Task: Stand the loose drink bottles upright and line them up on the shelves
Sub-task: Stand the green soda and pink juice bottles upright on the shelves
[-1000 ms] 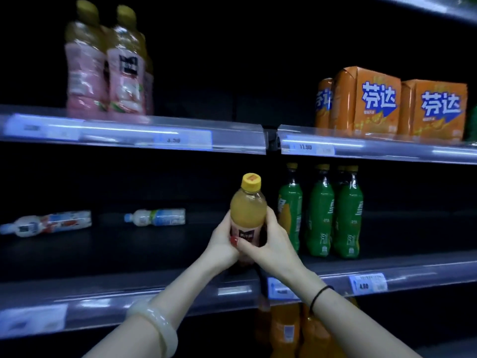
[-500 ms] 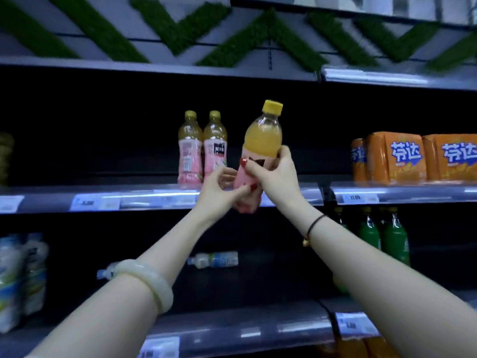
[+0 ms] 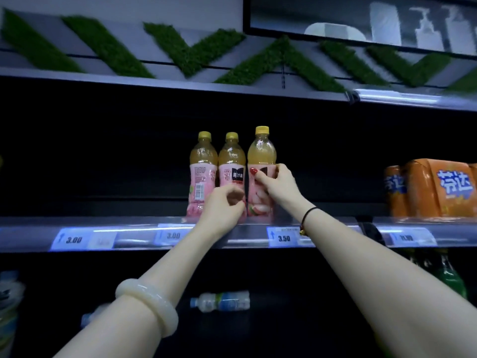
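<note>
While the right hand [image 3: 280, 187] grips one, three juice bottles [image 3: 231, 158] stand upright.

Three bottles [image 3: 232, 174] side by side on shelf [image 3: 129, 223], packs [image 3: 436, 188] right

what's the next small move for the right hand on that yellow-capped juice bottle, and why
Probably loosen the right hand and draw it back: the yellow-capped, pink-labelled plastic juice bottle it grips looks upright on the shelf, beside two matching bottles. A clear blue-labelled water bottle lies on its side below.
</note>
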A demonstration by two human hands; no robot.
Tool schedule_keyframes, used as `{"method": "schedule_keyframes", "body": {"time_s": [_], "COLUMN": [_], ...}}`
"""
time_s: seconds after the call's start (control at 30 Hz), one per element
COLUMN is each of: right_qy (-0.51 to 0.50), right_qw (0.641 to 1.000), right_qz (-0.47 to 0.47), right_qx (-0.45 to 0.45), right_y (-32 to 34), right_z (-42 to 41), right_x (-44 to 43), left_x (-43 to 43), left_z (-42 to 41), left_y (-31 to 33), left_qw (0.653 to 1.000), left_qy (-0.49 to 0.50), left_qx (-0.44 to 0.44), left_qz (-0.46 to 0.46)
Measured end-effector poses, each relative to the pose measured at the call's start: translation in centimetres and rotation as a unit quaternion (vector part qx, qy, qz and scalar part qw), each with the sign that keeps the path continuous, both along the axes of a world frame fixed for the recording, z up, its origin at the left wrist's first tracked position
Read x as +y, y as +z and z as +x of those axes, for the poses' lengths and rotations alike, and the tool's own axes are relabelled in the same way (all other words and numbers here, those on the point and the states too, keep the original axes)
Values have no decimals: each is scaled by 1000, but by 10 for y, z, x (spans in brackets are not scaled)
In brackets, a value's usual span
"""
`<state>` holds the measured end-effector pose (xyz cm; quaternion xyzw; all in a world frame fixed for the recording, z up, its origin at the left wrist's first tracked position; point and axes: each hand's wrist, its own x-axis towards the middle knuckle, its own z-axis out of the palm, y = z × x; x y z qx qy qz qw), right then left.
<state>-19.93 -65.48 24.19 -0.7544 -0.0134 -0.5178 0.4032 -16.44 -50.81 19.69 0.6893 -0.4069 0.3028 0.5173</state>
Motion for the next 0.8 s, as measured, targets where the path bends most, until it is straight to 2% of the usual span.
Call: {"method": "schedule_keyframes", "body": {"time_s": [0.33, 0.47, 0.57, 0.67, 0.73, 0.8], "right_qy": [-10, -65, -152, -158, -107, -46], "right_qw": [999, 996, 982, 943, 936, 953], "right_qz": [1, -25, -89, -194, -253, -258], "right_qx": [34, 56, -71, -220, -221, -155], "right_y": [-12, -23, -52, -101, -141, -181], "right_z": [14, 6, -11, -31, -37, -35], "right_x": [-4, 2, 19, 48, 65, 77], "left_x": [-3, -1, 7, 21, 32, 42], "left_z": [2, -3, -17, -24, -26, -29], "left_y": [1, -3, -20, -56, -85, -114], "left_qw": [1000, 1000, 996, 988, 983, 982], "left_qy": [22, 1, -57, -70, -60, -58], "left_qx": [-11, -5, -11, -20, -14, -1], "left_qz": [17, 0, -61, -139, -172, -181]}}
